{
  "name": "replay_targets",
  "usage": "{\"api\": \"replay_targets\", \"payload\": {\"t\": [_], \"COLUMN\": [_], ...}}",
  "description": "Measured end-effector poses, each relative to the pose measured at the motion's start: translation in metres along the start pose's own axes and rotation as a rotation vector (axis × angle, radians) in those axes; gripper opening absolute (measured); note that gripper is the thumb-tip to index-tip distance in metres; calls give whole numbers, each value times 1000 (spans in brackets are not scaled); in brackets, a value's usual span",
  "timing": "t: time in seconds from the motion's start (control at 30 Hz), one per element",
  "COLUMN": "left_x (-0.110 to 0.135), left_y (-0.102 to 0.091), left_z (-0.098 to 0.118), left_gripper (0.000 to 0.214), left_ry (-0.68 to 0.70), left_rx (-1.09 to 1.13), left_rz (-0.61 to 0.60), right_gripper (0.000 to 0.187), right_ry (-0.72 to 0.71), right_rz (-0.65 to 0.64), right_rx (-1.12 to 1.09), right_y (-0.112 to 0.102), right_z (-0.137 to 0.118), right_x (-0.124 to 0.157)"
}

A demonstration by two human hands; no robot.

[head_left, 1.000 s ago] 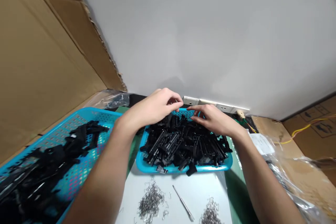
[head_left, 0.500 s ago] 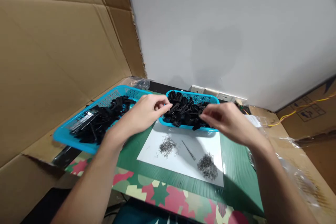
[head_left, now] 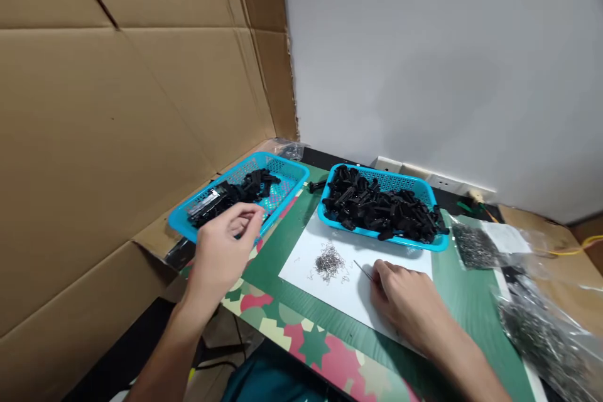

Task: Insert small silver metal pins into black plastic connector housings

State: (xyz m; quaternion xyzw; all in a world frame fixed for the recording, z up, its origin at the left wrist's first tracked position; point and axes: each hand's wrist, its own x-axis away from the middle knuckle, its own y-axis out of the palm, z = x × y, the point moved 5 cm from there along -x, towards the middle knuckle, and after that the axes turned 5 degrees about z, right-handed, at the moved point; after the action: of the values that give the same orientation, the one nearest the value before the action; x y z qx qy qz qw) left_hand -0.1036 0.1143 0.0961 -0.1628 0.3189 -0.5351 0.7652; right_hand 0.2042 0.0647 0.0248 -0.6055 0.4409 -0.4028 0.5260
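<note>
Right hand: I have moved my right hand point(head_left: 402, 292) off the right basket and down to the white paper point(head_left: 306, 260). My fingers are curled at the metal stick point(head_left: 363, 270). I can't tell if they are clamped on it, as my hand hides the thick end.
Metal stick: It lies at a slant over the paper, thin tip showing, just right of the wire heap. It looks to be in the same spot as a moment ago.
Left hand: My left hand point(head_left: 228, 242) has come away from the right basket too. Now it is up by the near edge of the left basket point(head_left: 300, 183). The thumb and finger tips come close. I can't tell if they touch or pinch a small thing.
Wire heap: The little bent wires point(head_left: 328, 262) sit on the paper between my hands. There was a second heap near the stick; my right hand covers that spot now.
Right basket: The blue basket point(head_left: 440, 244) is full of black parts point(head_left: 377, 201), and no hand is over it now. One black part point(head_left: 317, 186) pokes out on its left.
What the change means: My right hand has gone from the black parts to the stick, and my left hand is over with the other basket.
</note>
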Motion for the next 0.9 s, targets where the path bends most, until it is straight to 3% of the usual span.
{"api": "replay_targets", "payload": {"t": [0.07,0.2,0.37,0.43,0.53,0.6,0.73,0.8,0.9], "left_x": [-12,-53,-99,-109,-115,-115,-114,-113,-104], "left_y": [-7,-10,15,28,46,55,58,52,46], "left_z": [-7,-15,-16,-18,-20,-17,-9,-6,1], "left_gripper": [23,25,25,25,26,27,30,21,18], "left_ry": [-33,30,208,228,272,316,328,256,265], "left_rx": [-10,-358,-689,-853,-1010,-1030,-996,-942,-826], "left_rz": [41,-5,-249,-309,-346,-365,-379,-317,-305], "right_gripper": [11,13,21,34,53,55,30,23,21], "right_ry": [-35,-162,-340,-359,-299,-225,-128,-75,16], "right_rz": [67,260,414,454,491,503,578,539,470], "right_rx": [6,-35,-164,-190,-226,-281,-509,-613,-703], "right_y": [3,1,-11,-11,-8,-9,-26,-32,-33], "right_z": [4,3,-5,0,15,25,40,47,59], "right_x": [3,14,27,31,34,35,35,32,30]}}
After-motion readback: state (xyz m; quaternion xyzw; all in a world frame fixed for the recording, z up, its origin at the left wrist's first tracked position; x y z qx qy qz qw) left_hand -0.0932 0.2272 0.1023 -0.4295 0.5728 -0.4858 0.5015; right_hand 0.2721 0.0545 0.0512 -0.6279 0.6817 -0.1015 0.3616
